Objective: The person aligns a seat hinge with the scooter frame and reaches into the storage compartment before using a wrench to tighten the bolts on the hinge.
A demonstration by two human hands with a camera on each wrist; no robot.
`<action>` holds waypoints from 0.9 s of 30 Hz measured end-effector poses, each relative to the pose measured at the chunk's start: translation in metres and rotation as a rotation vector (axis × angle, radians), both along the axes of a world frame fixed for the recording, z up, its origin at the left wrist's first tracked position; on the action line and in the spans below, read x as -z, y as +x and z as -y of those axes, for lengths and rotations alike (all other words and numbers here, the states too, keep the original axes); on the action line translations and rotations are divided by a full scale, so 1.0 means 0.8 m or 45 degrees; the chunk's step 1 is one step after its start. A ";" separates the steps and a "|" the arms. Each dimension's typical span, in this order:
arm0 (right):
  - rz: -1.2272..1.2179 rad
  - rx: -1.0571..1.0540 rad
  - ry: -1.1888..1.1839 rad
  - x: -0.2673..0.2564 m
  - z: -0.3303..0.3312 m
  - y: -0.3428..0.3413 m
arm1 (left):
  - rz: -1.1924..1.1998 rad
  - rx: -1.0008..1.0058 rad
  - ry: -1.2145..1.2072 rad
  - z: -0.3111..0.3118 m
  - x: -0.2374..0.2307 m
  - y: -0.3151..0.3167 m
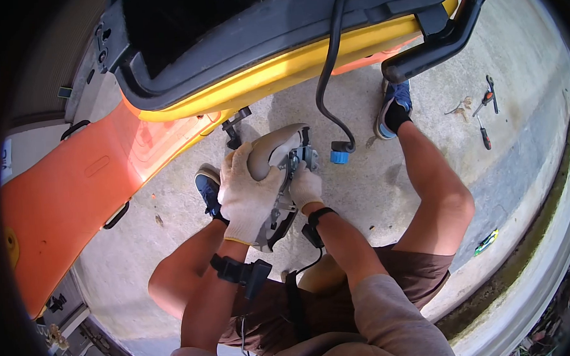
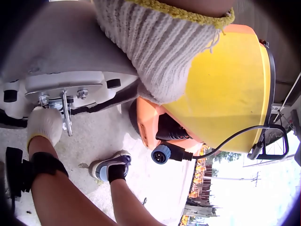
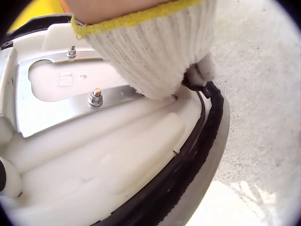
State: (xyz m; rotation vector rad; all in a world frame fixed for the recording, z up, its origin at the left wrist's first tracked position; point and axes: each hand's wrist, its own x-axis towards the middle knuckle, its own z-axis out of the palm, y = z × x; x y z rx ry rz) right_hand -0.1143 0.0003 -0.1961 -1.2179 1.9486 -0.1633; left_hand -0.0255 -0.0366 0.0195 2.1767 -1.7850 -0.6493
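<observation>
A grey padded vehicle seat (image 1: 275, 146) is held tilted between the person's legs, its white plastic underside (image 3: 136, 141) turned toward the right hand. My gloved left hand (image 1: 243, 186) grips the grey cover side; in the left wrist view most of its fingers are hidden behind the seat. Opposite it, my gloved right hand (image 1: 305, 187) is at the narrow end, close to a metal bracket (image 2: 66, 110). The right wrist view has its fingers (image 3: 205, 70) curled at the black-trimmed rim. A silver plate (image 3: 51, 113) is fastened to the underside with nuts.
Above and to the left looms an orange and yellow vehicle body (image 1: 86, 188). From it hangs a black cable (image 1: 322, 95) with a blue connector (image 1: 339, 156). Screwdrivers (image 1: 485, 138) and another hand tool (image 1: 492, 93) lie on the concrete at right, with a green packet (image 1: 486, 242) lower down.
</observation>
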 end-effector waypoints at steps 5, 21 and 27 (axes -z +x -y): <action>0.049 -0.100 0.102 0.008 0.005 -0.004 | 0.013 0.020 -0.039 -0.001 0.000 0.000; 0.733 -0.808 -0.051 -0.004 0.063 -0.074 | 0.032 -0.020 -0.007 -0.006 -0.010 -0.012; 1.556 0.641 0.574 -0.026 0.092 -0.067 | 0.039 -0.016 -0.062 -0.016 0.000 -0.010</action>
